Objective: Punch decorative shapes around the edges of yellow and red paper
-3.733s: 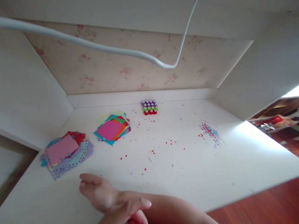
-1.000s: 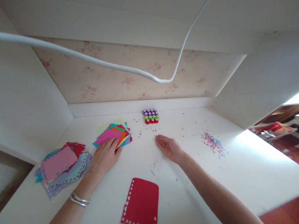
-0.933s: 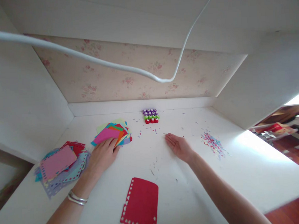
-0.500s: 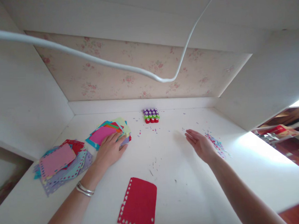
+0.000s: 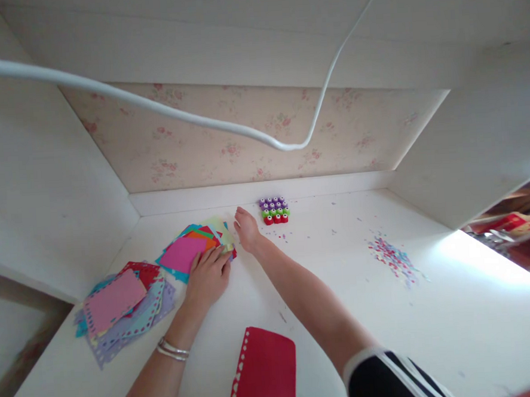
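My left hand [image 5: 208,275] lies with its fingers stretched over the lower right part of a fanned pile of coloured paper sheets [image 5: 183,254]. Beside that pile's right edge is my right hand [image 5: 246,229], on its side with fingers extended and nothing visible in it. Just right of it stand several small craft punches [image 5: 275,212] in purple, green and red rows. A red paper sheet [image 5: 268,366], with punched shapes along its left edge, lies near the front; its lower end is cut off by the frame.
At the left lies a heap of punched paper sheets [image 5: 118,300] in pink, red, blue and lilac. Loose paper confetti [image 5: 392,256] is scattered on the white desk [image 5: 343,301] at the right. A white cable [image 5: 206,119] hangs across the upper view.
My right hand has swept left from beside the confetti to the right edge of the paper pile. My left hand stays on the pile. The view has shifted slightly.
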Action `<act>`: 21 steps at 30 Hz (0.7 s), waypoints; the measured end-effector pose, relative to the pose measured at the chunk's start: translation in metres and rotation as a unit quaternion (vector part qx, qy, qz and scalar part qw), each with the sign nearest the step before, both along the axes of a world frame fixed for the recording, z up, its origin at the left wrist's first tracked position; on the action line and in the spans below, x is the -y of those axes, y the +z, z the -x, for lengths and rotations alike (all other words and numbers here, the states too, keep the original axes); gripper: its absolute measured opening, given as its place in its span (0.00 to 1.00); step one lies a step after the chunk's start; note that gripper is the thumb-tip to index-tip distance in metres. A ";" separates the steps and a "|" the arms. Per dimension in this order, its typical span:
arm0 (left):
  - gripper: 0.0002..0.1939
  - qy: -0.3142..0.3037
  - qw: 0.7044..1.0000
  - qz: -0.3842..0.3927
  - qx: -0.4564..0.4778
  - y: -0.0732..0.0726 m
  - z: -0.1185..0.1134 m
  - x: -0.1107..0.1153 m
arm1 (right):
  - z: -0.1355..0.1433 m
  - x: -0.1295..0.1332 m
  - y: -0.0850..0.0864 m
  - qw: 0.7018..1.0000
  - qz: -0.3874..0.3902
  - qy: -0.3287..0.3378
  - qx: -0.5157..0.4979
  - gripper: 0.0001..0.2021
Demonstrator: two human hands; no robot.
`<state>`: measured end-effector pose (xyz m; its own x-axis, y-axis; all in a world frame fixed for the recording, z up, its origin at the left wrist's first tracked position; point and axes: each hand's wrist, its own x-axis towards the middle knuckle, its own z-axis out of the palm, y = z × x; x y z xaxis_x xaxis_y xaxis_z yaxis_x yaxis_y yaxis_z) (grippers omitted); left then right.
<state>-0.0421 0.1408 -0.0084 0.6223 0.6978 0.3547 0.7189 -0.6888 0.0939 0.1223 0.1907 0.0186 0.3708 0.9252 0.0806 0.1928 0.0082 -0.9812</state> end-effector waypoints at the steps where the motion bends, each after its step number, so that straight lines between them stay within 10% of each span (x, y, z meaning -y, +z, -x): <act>1: 0.18 0.000 1.000 -0.003 0.004 0.000 0.000 0.000 | 0.000 -0.008 -0.001 0.999 -0.005 0.005 0.044 0.23; 11: 0.14 0.028 0.999 -0.023 0.031 0.003 0.002 -0.004 | -0.034 -0.015 -0.026 0.946 0.039 0.061 0.315 0.18; 21: 0.14 0.032 0.999 -0.006 0.039 0.001 0.001 -0.006 | -0.050 0.067 -0.032 0.972 0.017 0.094 0.214 0.18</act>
<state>-0.0434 0.1465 -0.0070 0.5475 0.7302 0.4087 0.7519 -0.6437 0.1427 0.1722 0.1240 -0.0133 0.1349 0.9782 0.1578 0.5819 0.0507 -0.8117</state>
